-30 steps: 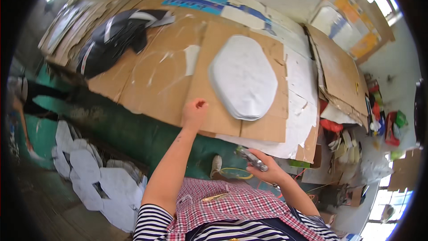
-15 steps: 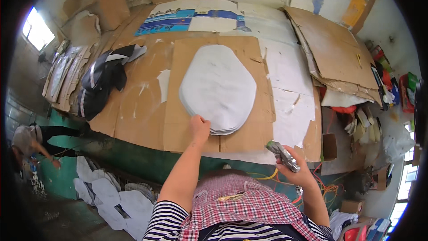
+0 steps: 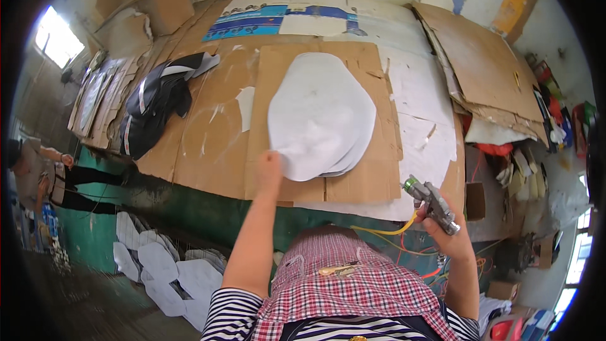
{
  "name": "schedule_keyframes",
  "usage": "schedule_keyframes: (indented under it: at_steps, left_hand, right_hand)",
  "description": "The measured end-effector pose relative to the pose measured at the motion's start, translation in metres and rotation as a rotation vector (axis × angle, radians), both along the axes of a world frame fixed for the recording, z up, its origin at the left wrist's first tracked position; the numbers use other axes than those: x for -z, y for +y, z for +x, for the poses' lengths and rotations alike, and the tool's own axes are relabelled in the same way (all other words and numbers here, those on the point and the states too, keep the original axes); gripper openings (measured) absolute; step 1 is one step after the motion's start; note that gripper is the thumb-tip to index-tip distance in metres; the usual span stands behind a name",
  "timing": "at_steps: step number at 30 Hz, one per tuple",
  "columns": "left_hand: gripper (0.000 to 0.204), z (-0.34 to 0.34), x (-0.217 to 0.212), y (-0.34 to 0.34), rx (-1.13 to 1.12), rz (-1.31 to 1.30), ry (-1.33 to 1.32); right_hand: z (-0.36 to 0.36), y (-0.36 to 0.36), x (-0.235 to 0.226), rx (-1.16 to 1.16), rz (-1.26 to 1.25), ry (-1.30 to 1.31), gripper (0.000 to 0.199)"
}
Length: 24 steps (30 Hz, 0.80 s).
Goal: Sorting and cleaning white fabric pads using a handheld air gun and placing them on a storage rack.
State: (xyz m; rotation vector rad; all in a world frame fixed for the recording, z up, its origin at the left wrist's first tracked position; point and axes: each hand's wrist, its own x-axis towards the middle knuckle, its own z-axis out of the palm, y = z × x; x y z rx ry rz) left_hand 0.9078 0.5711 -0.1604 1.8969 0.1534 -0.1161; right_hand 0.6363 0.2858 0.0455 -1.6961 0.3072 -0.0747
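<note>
A stack of white rounded, many-sided sheets (image 3: 319, 107) lies on a brown cardboard sheet (image 3: 388, 126) in the middle of the table. My left hand (image 3: 269, 167) is closed on the lower left edge of the top sheet, its fingertips pinching the rim. Layers below peek out along the stack's lower right side. In my right hand (image 3: 449, 230), to the right and off the table's front edge, is a metal spray gun (image 3: 432, 205) with a green-tipped nozzle pointing up and left. A hose joins it from below.
Dark fabric (image 3: 154, 104) lies on the table's left part. Stacked cardboard (image 3: 483, 63) rises at the right. A yellow hose (image 3: 385, 232) hangs by the front edge. More white pieces (image 3: 167, 271) lie low at the left, near another person (image 3: 41, 180).
My left hand has drawn the top sheet leftward, and more of the lower layers shows at the right. The spray gun has moved right. The other person's arm has risen.
</note>
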Motion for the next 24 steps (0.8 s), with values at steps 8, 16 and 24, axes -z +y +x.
schedule_keyframes:
  at_steps: [8, 16, 24]
  left_hand:
    - [0.033, -0.023, -0.149, 0.14, 0.079, -0.399, -0.579]
    - [0.04, -0.036, -0.181, 0.242, -0.176, -1.37, -0.303]
    - [0.042, -0.041, -0.165, 0.274, 0.183, -1.603, -0.265]
  right_hand:
    - [-0.005, 0.001, -0.045, -0.046, 0.059, 0.007, 0.058]
    - [0.015, 0.026, -0.051, 0.012, -0.039, -0.058, 0.054]
    - [0.002, 0.023, -0.065, 0.159, -0.135, -0.074, 0.05]
